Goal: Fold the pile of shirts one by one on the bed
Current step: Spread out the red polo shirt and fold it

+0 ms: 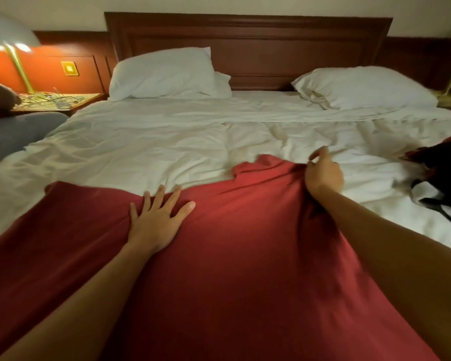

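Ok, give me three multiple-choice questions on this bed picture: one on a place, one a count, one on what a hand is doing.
1. Where is the dark pile of clothes? A. at the right edge of the bed B. on a pillow C. on the floor
2. How many white pillows are there? A. one B. two C. four
3. What is the left hand doing? A. lifting a pillow B. lying flat on the red shirt C. making a fist

Answers: 1 A, it lies right of the right hand. 2 B, one on each side. 3 B, fingers spread straight on the cloth.
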`<state>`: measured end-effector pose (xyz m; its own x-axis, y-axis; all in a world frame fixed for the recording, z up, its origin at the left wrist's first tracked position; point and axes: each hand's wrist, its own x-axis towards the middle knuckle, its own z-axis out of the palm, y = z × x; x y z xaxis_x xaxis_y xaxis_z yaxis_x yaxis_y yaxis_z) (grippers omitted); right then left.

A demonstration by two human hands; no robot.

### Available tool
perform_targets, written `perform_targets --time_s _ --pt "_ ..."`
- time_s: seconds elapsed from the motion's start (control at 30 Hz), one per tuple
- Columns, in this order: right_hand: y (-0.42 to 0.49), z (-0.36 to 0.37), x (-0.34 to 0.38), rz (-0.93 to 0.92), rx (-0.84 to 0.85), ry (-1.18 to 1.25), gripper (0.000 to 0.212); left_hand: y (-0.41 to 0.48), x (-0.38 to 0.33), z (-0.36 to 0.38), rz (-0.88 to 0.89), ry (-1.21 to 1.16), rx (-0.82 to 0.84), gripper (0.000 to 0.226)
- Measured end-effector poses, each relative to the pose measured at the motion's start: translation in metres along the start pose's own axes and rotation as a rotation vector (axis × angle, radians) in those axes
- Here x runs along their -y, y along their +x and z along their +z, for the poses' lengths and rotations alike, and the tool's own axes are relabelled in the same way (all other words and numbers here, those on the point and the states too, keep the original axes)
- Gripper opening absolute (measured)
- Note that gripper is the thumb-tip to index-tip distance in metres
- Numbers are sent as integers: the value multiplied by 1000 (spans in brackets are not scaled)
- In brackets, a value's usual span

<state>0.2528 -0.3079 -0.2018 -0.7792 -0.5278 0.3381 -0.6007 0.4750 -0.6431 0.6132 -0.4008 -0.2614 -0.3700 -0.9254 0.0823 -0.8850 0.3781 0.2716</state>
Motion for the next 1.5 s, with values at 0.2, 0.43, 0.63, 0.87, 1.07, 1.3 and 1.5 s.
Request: perform_targets --time_s 0.2,0.43,0.63,0.87,1.07,1.3,1.5 --pt "18 4 19 -84 430 14 62 1 1 3 3 29 -14 87" --pt "35 30 62 -410 587 -123 26 10 3 7 16 71 -20 88" --pt "24 54 80 -427 170 -324 29 12 5 12 17 95 -46 87" --pt "-25 61 64 -757 472 -433 54 23 12 -3 66 -9 -46 80" --pt "-9 60 74 -654 582 -512 54 51 91 -76 409 59 -34 66" --pt "-12 86 114 -424 241 -206 24 70 142 -113 254 37 -327 55" --pt "-62 80 134 -440 384 -279 59 54 184 -133 94 160 18 86"
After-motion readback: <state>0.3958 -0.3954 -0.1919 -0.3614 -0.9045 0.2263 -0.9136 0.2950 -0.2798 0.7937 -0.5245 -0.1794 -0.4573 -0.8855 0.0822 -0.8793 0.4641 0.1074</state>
